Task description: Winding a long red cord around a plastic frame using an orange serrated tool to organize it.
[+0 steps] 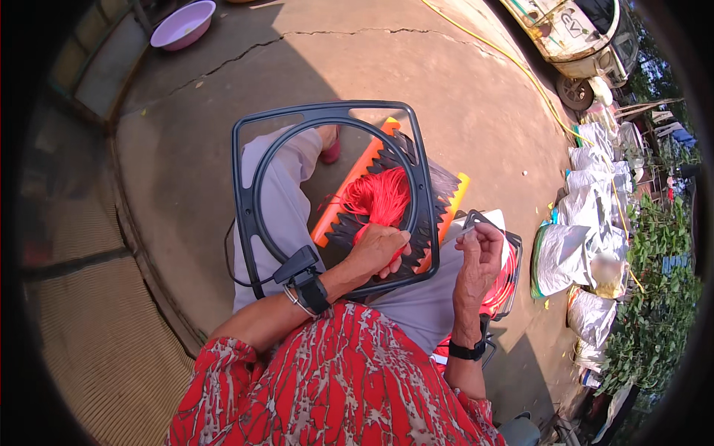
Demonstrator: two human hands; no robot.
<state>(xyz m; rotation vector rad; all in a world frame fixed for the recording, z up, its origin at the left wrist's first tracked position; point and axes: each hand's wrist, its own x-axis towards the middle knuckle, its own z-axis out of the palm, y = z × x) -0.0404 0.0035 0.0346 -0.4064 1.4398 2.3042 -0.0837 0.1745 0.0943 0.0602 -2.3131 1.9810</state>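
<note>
My left hand (pixel 381 251) is closed around the gathered neck of a red string tassel (pixel 381 195), whose loose strands fan out away from me. Over my lap lies a black frame (pixel 250 195) with a large round opening; the tassel shows within that opening. Raised to the right of the frame, my right hand (pixel 477 260) pinches a small pale piece (pixel 465 232), too small to make out. Beneath the tassel is an orange-edged thing with dark jagged teeth (pixel 349 186), resting around my knees.
By my right leg, black frames with red strands (pixel 507 279) are partly hidden by my arm. White sacks (pixel 565 256) line the right side, near leafy plants (pixel 654 305). A yellow hose (pixel 513 59) crosses the ground. A purple basin (pixel 184 26) stands far left, and a vehicle (pixel 573 33) far right.
</note>
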